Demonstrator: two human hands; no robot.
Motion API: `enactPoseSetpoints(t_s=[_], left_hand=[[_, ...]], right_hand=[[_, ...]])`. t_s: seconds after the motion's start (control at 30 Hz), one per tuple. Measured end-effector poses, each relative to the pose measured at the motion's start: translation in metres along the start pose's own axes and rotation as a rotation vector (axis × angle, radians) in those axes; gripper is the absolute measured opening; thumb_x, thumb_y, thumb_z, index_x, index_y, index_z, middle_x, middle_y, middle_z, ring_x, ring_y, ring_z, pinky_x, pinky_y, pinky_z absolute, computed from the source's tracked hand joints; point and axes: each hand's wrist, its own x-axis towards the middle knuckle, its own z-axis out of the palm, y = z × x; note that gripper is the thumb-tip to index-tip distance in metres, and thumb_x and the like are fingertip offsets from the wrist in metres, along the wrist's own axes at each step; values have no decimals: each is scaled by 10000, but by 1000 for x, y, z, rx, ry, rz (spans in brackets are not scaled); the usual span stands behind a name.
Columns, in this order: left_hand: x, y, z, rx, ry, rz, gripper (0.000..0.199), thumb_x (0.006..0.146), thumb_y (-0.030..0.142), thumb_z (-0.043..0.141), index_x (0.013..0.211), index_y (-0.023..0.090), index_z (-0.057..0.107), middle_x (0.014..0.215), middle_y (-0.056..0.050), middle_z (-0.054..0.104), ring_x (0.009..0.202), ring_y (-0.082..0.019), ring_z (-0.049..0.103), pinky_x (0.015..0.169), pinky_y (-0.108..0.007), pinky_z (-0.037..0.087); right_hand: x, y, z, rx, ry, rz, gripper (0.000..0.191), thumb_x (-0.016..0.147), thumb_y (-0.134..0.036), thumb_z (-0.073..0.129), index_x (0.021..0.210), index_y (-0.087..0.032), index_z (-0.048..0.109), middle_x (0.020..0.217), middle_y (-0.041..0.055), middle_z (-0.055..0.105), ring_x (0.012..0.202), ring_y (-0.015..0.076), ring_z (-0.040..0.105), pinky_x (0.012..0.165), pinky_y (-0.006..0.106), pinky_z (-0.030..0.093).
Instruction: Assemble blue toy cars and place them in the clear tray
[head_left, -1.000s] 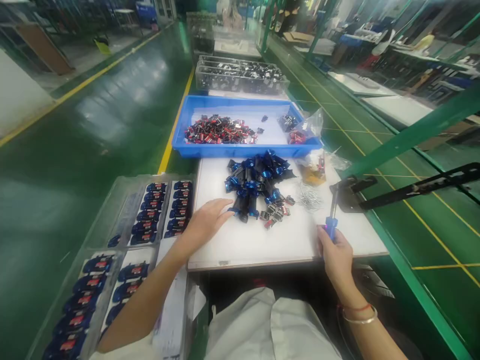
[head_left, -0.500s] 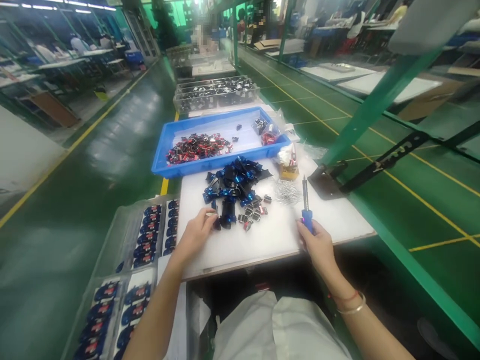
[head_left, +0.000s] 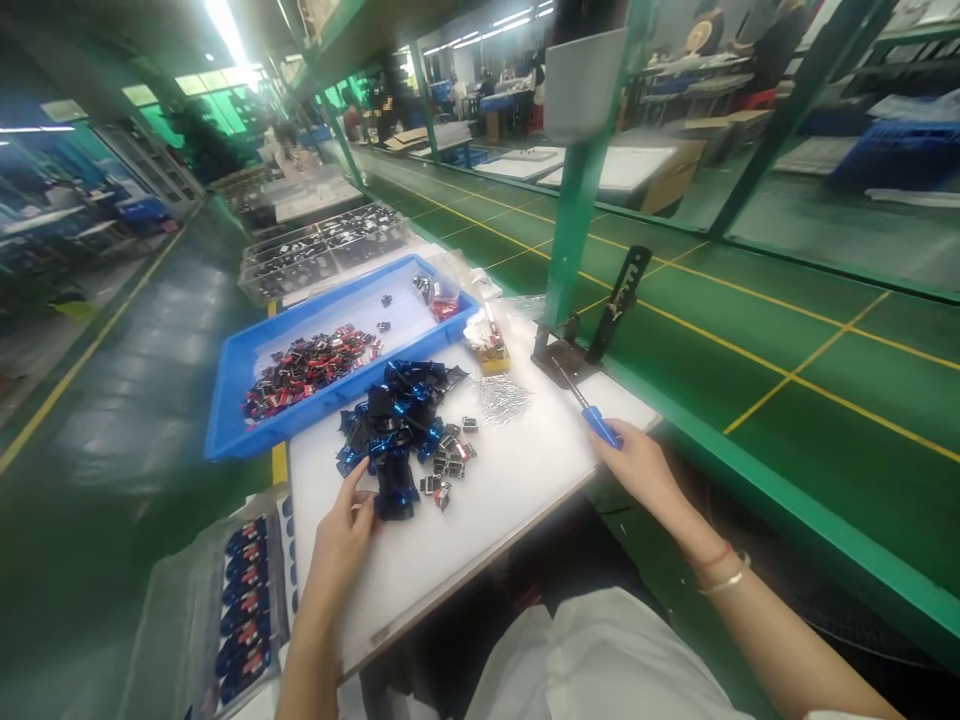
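On the white worktop [head_left: 517, 480], left hand [head_left: 339, 535] fingers at edge of blue-black parts heap [head_left: 395, 478], can't tell if gripping; right hand [head_left: 637, 468] fingers wrapped round blue-handled tool [head_left: 602, 427]. Snagged parts, tugged, could scatter small metal pieces [head_left: 454, 467] alongside.

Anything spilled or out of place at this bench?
Slim silver pins lie loose on the white tabletop, uncontained, though possibly placed so. Two small dark pieces sit apart from the red-and-black pile in the blue tray. No damage discernible.
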Motion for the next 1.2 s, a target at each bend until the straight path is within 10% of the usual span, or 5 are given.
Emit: enactPoseSetpoints(t_s=[0.33,0.53,0.8,1.2], left_hand=[[8,7,-10,194,167,244,396,716,343,569,1085,214,633,1076,-113,614,1021,-290,648,915,-471,561],[9,4,-14,282,82,110,359,743,322,583,1093,244,595,1120,-82,702,1061,-302,662,912,-438,540],[10,5,-15,289,61,266,307,788,315,540,1049,252,688,996,-58,710,959,-258,670,889,-392,537],[-12,2,-36,385,62,292,228,805,414,544,928,279,681,1139,-43,724,1028,-283,670,765,-379,560]], right_hand=[[54,7,2,-352,81,-146,336,882,-241,512,1134,-97,680,976,195,647,933,383,584,782,437,443],[57,5,18,-358,172,-360,271,930,-228,481,1113,-120,649,1060,206,621,1013,398,528,883,513,408],[35,-29,61,-181,-256,-738,83,945,-164,570,905,-216,621,910,60,648,889,259,584,830,362,457],[39,-53,73,-318,-438,-808,190,946,-110,491,790,-218,486,804,99,552,807,289,527,755,376,432]])
